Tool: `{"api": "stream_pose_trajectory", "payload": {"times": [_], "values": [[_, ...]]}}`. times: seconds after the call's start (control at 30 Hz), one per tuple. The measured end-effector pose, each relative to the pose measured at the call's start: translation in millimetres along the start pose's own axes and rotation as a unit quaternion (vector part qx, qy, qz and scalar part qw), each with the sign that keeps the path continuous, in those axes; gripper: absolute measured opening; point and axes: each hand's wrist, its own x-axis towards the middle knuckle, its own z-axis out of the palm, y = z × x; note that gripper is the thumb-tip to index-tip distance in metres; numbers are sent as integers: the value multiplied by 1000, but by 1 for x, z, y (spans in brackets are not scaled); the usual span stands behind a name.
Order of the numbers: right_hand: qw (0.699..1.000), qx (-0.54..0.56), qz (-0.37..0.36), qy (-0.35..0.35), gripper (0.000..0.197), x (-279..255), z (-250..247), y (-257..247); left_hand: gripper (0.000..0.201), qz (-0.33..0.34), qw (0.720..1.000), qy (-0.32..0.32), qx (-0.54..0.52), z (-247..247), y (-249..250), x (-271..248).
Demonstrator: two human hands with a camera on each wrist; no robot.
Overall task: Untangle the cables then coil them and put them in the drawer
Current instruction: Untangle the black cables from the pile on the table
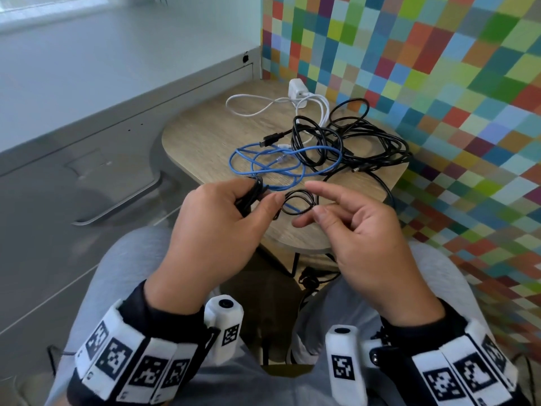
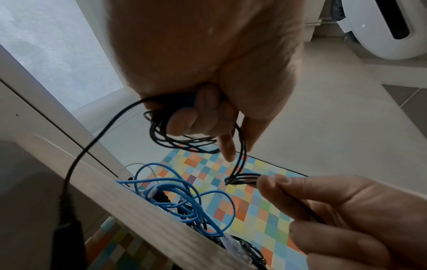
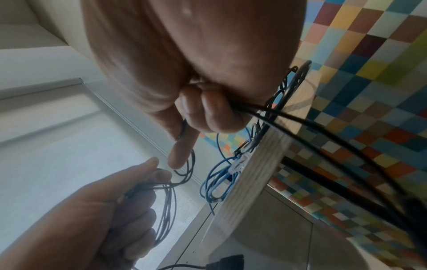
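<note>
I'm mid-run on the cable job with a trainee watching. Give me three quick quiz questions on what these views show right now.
1. True or false: the blue cable is already coiled and held in the left hand.
2. Multiple choice: what does the left hand grip? A) the white cable B) a thin black cable wound in loops C) nothing
3. Fill in: the white charger stands at the far end of the ____.

Key:
1. False. It lies loose on the wooden table.
2. B. The right hand pinches the same loops.
3. Table, near the chequered wall.
</note>
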Motion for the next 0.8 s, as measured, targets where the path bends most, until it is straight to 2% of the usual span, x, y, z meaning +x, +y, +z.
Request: {"api": "stream_pose_trajectory", "payload": {"times": [0.1,0.17,0.27,0.37,0.47,0.53,0.6,0.7,0.8], "values": [[999,16,-29,-16,25,-3,1,-2,22,-2,1000,5,-6,1,-3,1],[997,23,-62,-37,21,-4,2,-5,24,2,1000,-2,-2,1,-5,1],[992,24,-99,-77,19,-6,3,-6,35,11,998,-60,13,1,-6,1],[988,39,-106,-102,18,-7,4,-7,40,7,992,-122,-10,2,-6,1],[991,63,-90,-80,18,-8,3,-9,31,0,995,-90,-45,2,-4,1],[995,54,-72,-49,27,-7,3,-9,18,-10,996,-48,-75,0,-3,2],[997,33,-59,-27,33,-4,3,-7,14,-8,996,-28,-84,-1,-2,1],[997,33,-70,6,25,-2,3,-7,18,5,996,-30,-80,0,-1,-1],[996,36,-71,33,19,-3,4,-7,36,19,998,-28,-57,0,2,-2]]}}
